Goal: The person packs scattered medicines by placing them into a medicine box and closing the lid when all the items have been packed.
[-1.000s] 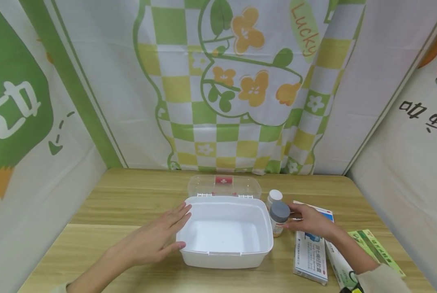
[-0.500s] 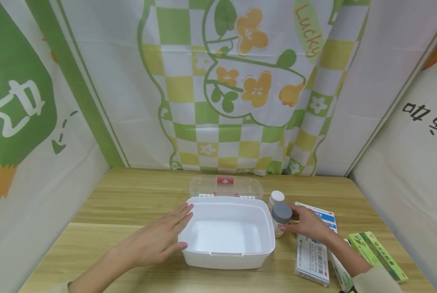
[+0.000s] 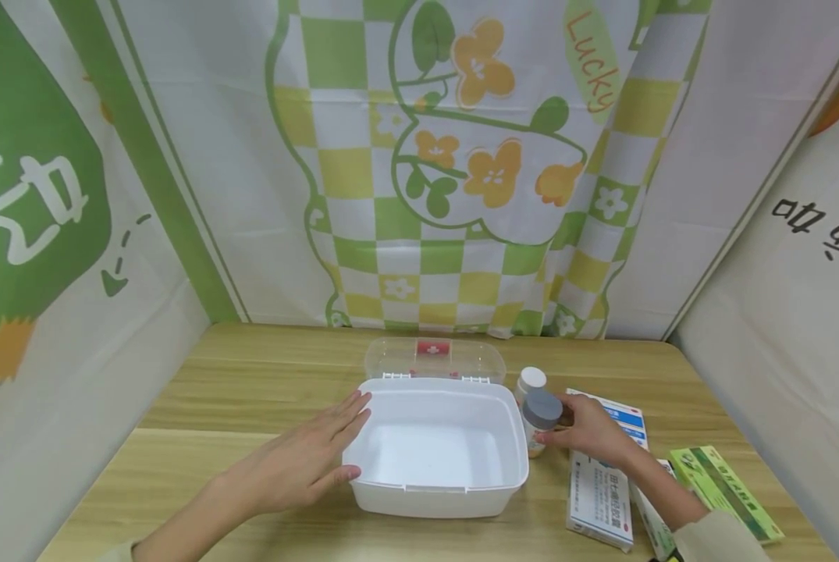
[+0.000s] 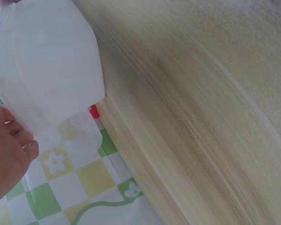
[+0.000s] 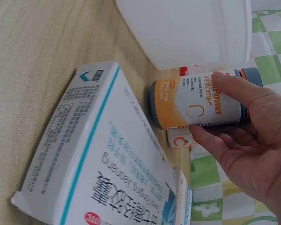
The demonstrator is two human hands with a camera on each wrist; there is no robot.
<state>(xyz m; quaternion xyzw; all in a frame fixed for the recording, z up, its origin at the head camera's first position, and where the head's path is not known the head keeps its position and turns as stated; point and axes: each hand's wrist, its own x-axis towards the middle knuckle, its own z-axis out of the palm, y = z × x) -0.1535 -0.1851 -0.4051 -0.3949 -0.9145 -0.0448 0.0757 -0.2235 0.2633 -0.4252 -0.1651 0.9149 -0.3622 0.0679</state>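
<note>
A white plastic box [image 3: 436, 499] stands at mid-table, its clear lid [image 3: 391, 355] with a red cross label folded back behind it. My left hand [image 3: 300, 460] rests on the box's left side with extended fingers, thumb near the front corner. To the right of the box, my right hand [image 3: 598, 429] holds an upright grey-capped pill bottle [image 3: 542, 414] between thumb and fingers. In the right wrist view this bottle [image 5: 201, 101] has an orange and white label. A white-capped bottle [image 3: 531, 380] stands just behind it, partly hidden.
Medicine boxes lie to the right: a white one [image 3: 598, 499] by the right forearm, a blue-and-white one [image 3: 623, 417] behind it, a green one [image 3: 724, 492] farther right. Another white box [image 3: 651, 515] is partly under the forearm. Printed curtains [image 3: 447, 265] hang beyond the table.
My right thumb has come a little farther onto the grey-capped bottle, which still stands in place. My left hand stays at the box. The head view has shifted slightly.
</note>
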